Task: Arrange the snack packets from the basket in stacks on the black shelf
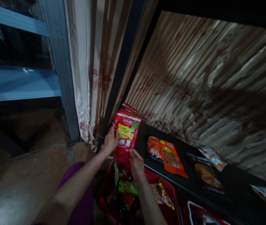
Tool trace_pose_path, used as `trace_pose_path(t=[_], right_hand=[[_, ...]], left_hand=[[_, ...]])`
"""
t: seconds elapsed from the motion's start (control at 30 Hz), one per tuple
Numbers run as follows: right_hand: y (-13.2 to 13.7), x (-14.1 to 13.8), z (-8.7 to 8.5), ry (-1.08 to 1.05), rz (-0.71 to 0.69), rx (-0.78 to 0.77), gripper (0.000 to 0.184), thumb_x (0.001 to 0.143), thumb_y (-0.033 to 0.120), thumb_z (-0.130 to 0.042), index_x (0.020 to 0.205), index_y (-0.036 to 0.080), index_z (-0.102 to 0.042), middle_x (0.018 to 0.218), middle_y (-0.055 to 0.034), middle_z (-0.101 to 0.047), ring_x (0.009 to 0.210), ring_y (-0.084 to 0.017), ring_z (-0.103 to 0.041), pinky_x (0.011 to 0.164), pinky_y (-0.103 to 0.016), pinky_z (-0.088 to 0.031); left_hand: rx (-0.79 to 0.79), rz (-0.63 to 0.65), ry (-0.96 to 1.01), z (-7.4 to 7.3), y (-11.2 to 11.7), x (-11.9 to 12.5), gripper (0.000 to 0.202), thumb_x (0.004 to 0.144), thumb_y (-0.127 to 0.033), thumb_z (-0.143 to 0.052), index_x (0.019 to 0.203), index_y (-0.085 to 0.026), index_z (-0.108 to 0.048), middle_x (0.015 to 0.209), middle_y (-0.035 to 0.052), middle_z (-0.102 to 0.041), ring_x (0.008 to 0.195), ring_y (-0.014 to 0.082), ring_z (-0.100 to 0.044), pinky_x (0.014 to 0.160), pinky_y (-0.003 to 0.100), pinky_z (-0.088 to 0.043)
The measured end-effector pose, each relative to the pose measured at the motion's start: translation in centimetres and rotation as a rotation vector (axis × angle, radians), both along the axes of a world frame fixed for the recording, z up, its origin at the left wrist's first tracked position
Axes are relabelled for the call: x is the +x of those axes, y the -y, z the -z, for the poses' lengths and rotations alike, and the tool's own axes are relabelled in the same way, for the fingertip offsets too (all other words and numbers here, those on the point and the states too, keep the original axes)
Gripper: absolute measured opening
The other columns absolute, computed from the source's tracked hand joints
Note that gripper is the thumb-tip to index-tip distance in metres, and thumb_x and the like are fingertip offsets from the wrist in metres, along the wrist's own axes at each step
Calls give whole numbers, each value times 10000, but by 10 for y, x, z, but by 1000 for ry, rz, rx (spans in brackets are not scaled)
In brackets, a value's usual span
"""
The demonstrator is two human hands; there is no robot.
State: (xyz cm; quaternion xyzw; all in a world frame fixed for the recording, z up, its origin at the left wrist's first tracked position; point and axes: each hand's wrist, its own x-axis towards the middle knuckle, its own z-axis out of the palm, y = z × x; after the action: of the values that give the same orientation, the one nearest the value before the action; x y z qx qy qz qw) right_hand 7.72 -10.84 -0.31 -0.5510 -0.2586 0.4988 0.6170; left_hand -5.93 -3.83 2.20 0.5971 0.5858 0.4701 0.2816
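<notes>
My left hand [110,140] grips the left edge of a red snack packet [127,131] with yellow sticks printed on it. My right hand [136,164] pinches the packet's bottom edge. The packet stands upright at the left end of a black shelf [189,184], with another red packet [129,108] just behind it. Below my hands sits a red basket [170,187] filled with several snack packets.
Orange packets [167,154] lie flat on the shelf to the right, then a dark packet [206,175] and a pale one [212,157]. A striped curtain [193,78] hangs behind. A blue metal rack [60,68] stands left, over brown floor [25,181].
</notes>
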Motion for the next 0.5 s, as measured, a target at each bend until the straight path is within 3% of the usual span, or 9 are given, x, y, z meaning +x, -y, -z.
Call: trace_pose_path(t=[0.13, 0.27, 0.37, 0.5], right_hand=[[-24, -3, 4, 23, -1, 43, 398, 484, 445, -829, 765, 182, -731, 719, -14, -722, 644, -154, -637, 634, -277, -514], [-38, 0, 11, 85, -56, 62, 390, 545, 457, -795, 811, 177, -741, 782, -35, -731, 690, -167, -642, 671, -296, -514], [-43, 5, 19, 163, -99, 51, 398, 592, 484, -754, 844, 177, -742, 817, -32, -735, 751, -181, -647, 723, -307, -513], [-46, 14, 26, 383, -154, -7, 445, 609, 550, -699, 845, 175, -741, 813, -24, -732, 798, -212, -648, 727, -324, -523]], left_hand=[[129, 12, -159, 10, -6, 5, 570, 882, -279, -417, 1427, -153, -306, 1496, 131, -315, 1380, 240, -292, 1100, 403, -314], [235, -9, -317, 21, -9, 11, 565, 885, -315, -441, 1414, -145, -343, 1559, 140, -101, 1431, 302, -69, 1120, 484, -251], [288, -11, -414, 27, -11, 14, 529, 880, -335, -464, 1380, -172, -411, 1561, 123, -101, 1431, 320, -15, 1125, 528, -206], [296, 60, -478, 33, -12, 19, 554, 852, -360, -513, 1382, -236, -415, 1539, 96, -217, 1428, 311, -92, 1127, 535, -200]])
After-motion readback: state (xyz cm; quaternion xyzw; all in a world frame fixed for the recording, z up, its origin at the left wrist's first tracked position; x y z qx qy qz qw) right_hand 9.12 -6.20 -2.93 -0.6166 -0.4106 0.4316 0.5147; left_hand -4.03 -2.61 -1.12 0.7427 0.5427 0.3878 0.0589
